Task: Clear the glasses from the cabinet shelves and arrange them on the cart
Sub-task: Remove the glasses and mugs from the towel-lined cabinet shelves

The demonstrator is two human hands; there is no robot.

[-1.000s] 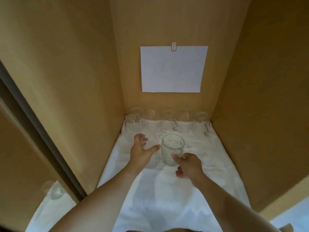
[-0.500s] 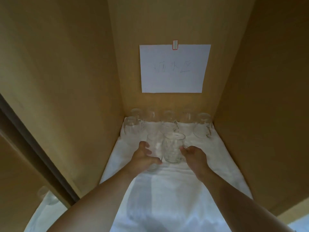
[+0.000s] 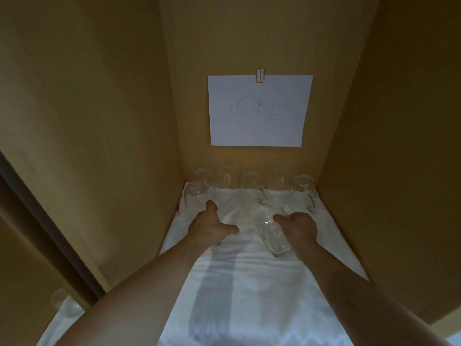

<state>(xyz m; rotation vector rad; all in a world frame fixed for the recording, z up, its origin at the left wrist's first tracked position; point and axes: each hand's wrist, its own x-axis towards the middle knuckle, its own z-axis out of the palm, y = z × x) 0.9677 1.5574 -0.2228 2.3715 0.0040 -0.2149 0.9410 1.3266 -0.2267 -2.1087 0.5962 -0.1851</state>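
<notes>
Several clear glasses and handled mugs (image 3: 251, 193) stand in rows along the back of a wooden cabinet shelf lined with white cloth (image 3: 249, 283). My right hand (image 3: 298, 229) grips one clear glass (image 3: 272, 233) from its right side; the glass is tilted, rim toward the back. My left hand (image 3: 212, 224) is stretched forward over the cloth with the thumb spread and nothing visible in it. Its fingertips reach the leftmost mug (image 3: 195, 196). The cart is out of view.
Wooden side walls (image 3: 99, 146) close the shelf in tightly on both sides. A white paper sign (image 3: 259, 111) is pinned to the back wall. At the lower left, another cloth-lined shelf carries a glass (image 3: 59, 302).
Both hands moved deeper into the shelf. The glass my left hand held no longer shows in it, and that hand has stretched toward the left mug. The right hand's glass has tipped over.
</notes>
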